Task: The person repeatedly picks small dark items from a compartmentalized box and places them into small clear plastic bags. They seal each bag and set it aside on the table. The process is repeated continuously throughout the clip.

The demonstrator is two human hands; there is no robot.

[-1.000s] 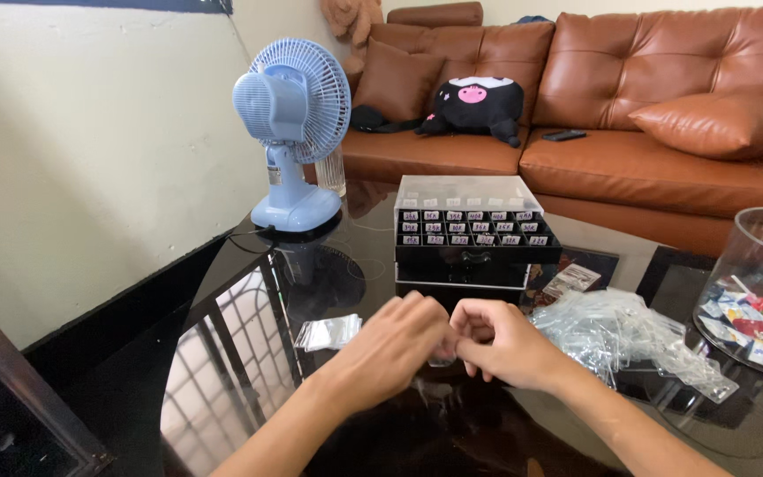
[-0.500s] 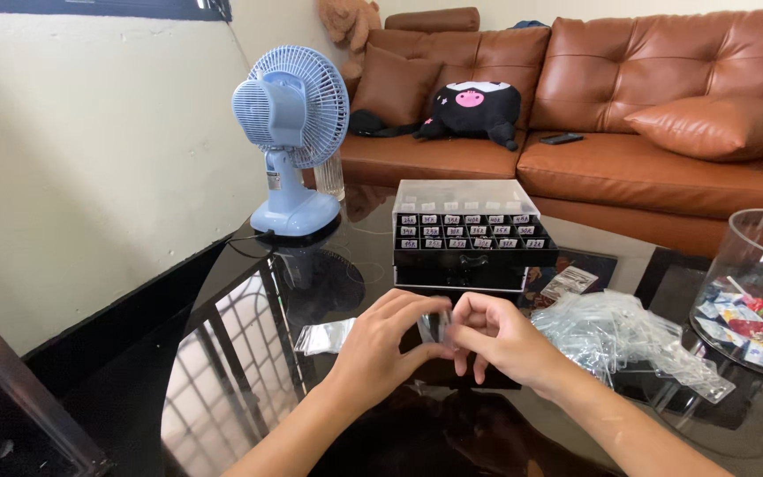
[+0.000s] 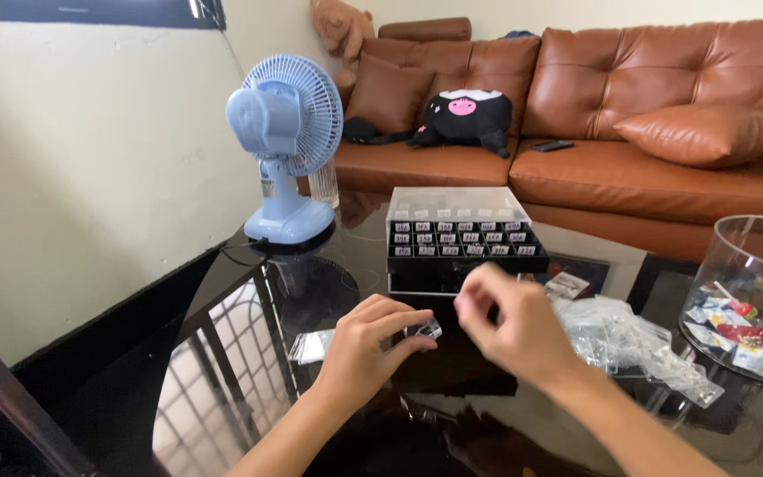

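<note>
1. Head view shows a small clear plastic piece (image 3: pixel 427 331) pinched at the fingertips of the left hand (image 3: pixel 366 346), low in the middle of the picture just above the dark glass table (image 3: pixel 222 353). It looks light, stiff and slick (maybe a tiny box or a packet – too small to tell), so a pinch across its edges seems the safest hold.
2. At 3 o'clock from it, the right hand (image 3: pixel 509 329) is blurred, its fingertips bunched together; whether they pinch anything I cannot tell.
3. At 12 o'clock stands a black drawer organiser (image 3: pixel 461 240) with rows of small labelled compartments and a clear lid.
4. Further out at 3 o'clock lies a heap of clear plastic bags (image 3: pixel 624 340), then a round clear bowl (image 3: pixel 757 265) of small packets.
5. At 11 o'clock – a pale blue desk fan (image 3: pixel 284 146); behind, a brown leather sofa (image 3: pixel 664 106).
</note>
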